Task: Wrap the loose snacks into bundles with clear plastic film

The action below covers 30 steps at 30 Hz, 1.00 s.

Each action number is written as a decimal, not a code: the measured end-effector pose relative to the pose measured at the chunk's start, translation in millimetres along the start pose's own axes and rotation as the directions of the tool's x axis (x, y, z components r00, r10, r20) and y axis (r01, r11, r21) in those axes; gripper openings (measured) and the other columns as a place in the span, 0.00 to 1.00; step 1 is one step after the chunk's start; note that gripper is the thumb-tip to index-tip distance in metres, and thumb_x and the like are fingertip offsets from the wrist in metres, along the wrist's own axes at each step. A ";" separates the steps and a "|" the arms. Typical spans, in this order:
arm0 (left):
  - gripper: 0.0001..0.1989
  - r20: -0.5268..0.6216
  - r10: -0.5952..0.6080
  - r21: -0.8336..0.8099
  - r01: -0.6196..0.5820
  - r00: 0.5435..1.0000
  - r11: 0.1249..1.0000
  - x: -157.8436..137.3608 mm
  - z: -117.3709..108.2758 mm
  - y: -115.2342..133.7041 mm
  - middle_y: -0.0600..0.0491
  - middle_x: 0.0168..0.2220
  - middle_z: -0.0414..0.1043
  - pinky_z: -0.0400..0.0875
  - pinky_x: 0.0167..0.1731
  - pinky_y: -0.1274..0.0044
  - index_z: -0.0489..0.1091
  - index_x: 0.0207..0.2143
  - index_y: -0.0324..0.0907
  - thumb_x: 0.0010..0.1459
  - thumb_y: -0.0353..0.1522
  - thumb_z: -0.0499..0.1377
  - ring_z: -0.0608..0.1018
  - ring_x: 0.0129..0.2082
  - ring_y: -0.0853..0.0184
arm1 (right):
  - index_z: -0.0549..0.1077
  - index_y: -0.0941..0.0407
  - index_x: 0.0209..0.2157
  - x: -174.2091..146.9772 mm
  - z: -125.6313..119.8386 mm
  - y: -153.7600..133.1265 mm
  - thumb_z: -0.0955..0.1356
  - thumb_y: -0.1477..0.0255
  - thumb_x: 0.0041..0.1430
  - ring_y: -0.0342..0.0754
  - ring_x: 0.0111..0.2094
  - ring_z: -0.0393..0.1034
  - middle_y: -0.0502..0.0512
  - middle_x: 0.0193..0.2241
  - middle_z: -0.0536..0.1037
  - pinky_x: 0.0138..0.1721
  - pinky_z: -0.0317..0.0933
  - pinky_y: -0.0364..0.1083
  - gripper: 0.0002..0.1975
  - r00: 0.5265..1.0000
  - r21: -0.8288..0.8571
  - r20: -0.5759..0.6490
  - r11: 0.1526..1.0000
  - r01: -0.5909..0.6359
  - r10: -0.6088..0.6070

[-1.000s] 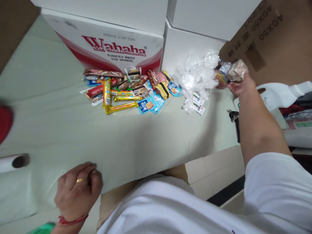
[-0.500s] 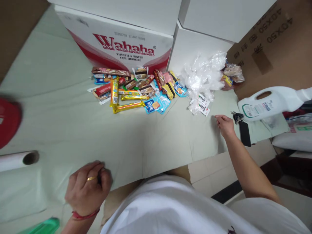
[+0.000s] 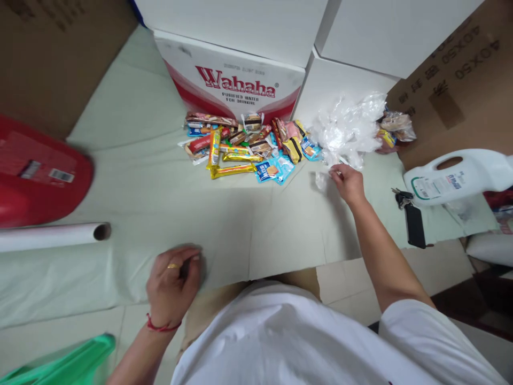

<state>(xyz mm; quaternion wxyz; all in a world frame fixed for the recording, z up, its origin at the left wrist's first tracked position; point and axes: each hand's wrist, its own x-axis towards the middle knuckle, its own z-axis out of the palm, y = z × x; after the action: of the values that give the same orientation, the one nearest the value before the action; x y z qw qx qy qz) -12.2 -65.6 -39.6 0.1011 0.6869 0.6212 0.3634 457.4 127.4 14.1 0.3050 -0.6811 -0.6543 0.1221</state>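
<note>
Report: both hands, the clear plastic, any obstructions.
Right hand, fingertips at clear plastic. Left hand on table, nothing visible held. Wrapped snacks alongside; no obstruction seen.

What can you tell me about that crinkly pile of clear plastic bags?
The pile of clear plastic bags looks thin, shiny, colourless and see-through, all crumpled together. It lies on the pale green table cover, in front of a plain white box, with wrapped snacks close by on both sides. The right hand is at its near edge, fingertips pinching there.
</note>
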 end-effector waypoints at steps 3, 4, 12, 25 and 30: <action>0.06 0.073 -0.081 -0.188 0.094 0.994 0.978 15.0 5.3 27.9 0.51 0.42 0.79 0.77 0.45 0.65 0.74 0.44 0.46 0.66 0.33 0.59 0.81 0.43 0.59 | 0.76 0.54 0.34 -24.9 12.6 -26.8 0.71 0.57 0.59 0.45 0.28 0.63 0.50 0.27 0.74 0.34 0.59 0.45 0.14 0.993 0.239 0.023 0.964 -0.119 0.117; 0.06 0.053 -0.057 -0.252 0.068 0.997 0.965 21.5 9.1 40.8 0.51 0.41 0.78 0.77 0.43 0.68 0.74 0.43 0.45 0.66 0.33 0.58 0.81 0.41 0.61 | 0.75 0.54 0.32 -36.6 16.4 -36.9 0.73 0.56 0.57 0.44 0.27 0.61 0.49 0.25 0.72 0.32 0.58 0.45 0.15 0.986 0.329 0.060 0.929 -0.169 0.157; 0.08 0.022 0.364 -0.487 -0.308 0.931 0.817 67.3 67.9 135.1 0.47 0.46 0.79 0.76 0.49 0.69 0.75 0.46 0.44 0.67 0.29 0.58 0.80 0.47 0.61 | 0.72 0.55 0.26 -111.6 36.1 -91.0 0.78 0.55 0.50 0.40 0.23 0.53 0.44 0.20 0.63 0.26 0.48 0.43 0.21 0.890 0.553 0.338 0.701 -0.450 0.305; 0.08 0.460 -0.046 -0.595 0.346 0.887 0.725 58.4 117.7 129.4 0.51 0.35 0.80 0.72 0.37 0.73 0.77 0.38 0.43 0.60 0.38 0.63 0.79 0.34 0.64 | 0.81 0.53 0.44 -135.6 43.0 -108.7 0.82 0.64 0.46 0.42 0.29 0.65 0.50 0.31 0.75 0.28 0.60 0.42 0.22 0.762 0.734 0.631 0.206 -0.647 0.148; 0.12 0.613 0.012 -0.671 0.512 0.790 0.536 64.3 109.5 123.6 0.54 0.29 0.76 0.69 0.34 0.75 0.75 0.34 0.42 0.58 0.41 0.64 0.75 0.29 0.68 | 0.81 0.53 0.44 -134.1 34.6 -103.8 0.82 0.66 0.46 0.41 0.27 0.61 0.48 0.29 0.71 0.25 0.55 0.41 0.22 0.781 0.748 0.603 0.223 -0.625 0.166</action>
<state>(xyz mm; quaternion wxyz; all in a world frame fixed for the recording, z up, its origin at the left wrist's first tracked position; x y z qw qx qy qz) 150.3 2.6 -20.9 0.6308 0.5329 0.4230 0.3732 337.8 2.3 15.4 0.4508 -0.4884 -0.3086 0.6804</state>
